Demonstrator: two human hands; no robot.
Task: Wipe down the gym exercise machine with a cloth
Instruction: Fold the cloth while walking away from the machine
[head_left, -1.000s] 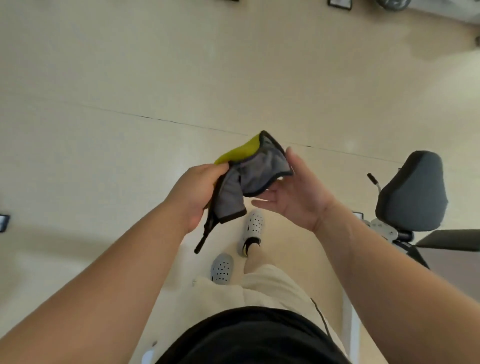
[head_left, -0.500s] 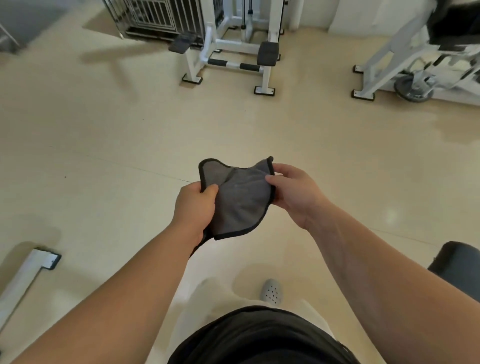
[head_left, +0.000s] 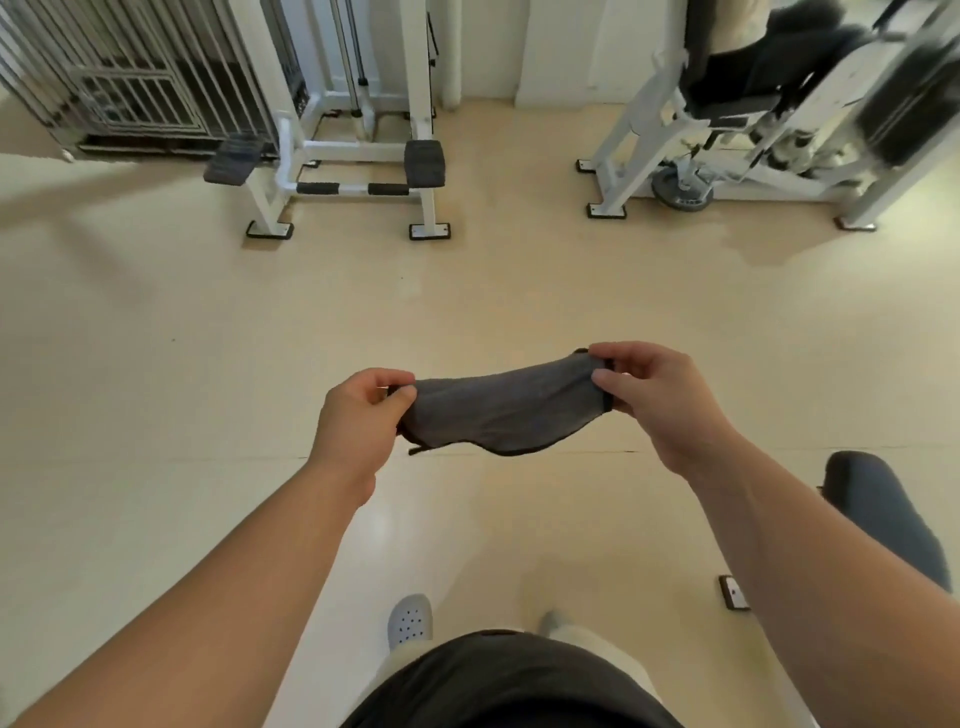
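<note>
The grey cloth (head_left: 498, 410) hangs in the air above the floor (head_left: 156, 364), drawn out between the two hands and touching no machine. The left hand (head_left: 358, 421) pinches its left end between thumb and curled fingers (head_left: 387, 378), and the right hand (head_left: 660, 400) pinches the right end the same way. The step looks like opening the cloth out before wiping. To do it well, pull evenly so it spreads flat, then fold it into a pad that fills one palm, with no loose corner to drag. The dark padded seat (head_left: 883, 514) at the lower right is nearest. The white machine (head_left: 358, 150) by the far wall stands well apart, so I cannot tell which is meant.
</note>
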